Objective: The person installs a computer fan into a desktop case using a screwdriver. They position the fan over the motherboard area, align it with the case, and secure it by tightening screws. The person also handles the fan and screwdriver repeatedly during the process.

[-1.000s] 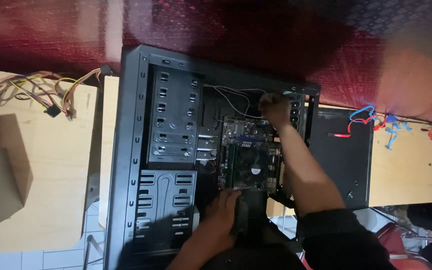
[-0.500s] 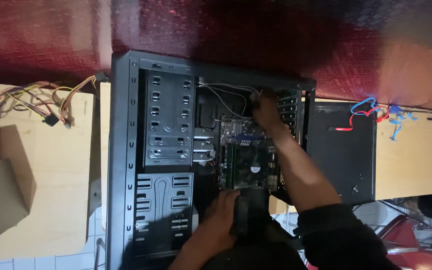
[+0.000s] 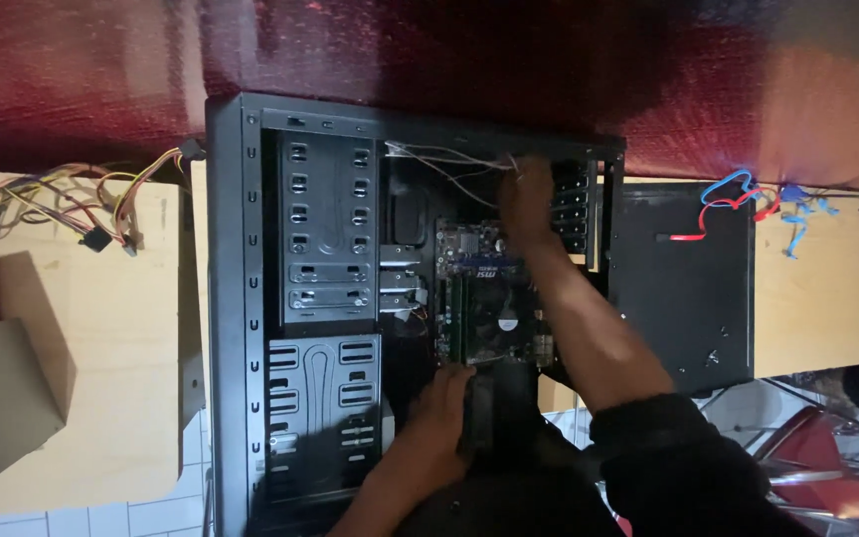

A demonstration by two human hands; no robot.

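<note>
An open black computer case (image 3: 251,298) lies on its side across a wooden table (image 3: 131,328). The right hand (image 3: 527,204) reaches deep inside, fingers bunched at thin white wires (image 3: 449,159) near the far edge, above the circuit board (image 3: 484,298); whether they pinch a wire I cannot tell. The left hand (image 3: 441,398) rests at the board's near edge, fingers curled on a dark part there. A cardboard box (image 3: 2,388) sits on the left

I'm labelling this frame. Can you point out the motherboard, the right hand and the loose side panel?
motherboard (image 3: 484,303): head view, on the fan at its middle.
right hand (image 3: 527,199): head view, back of the hand.
side panel (image 3: 683,288): head view, its flat black face.
</note>
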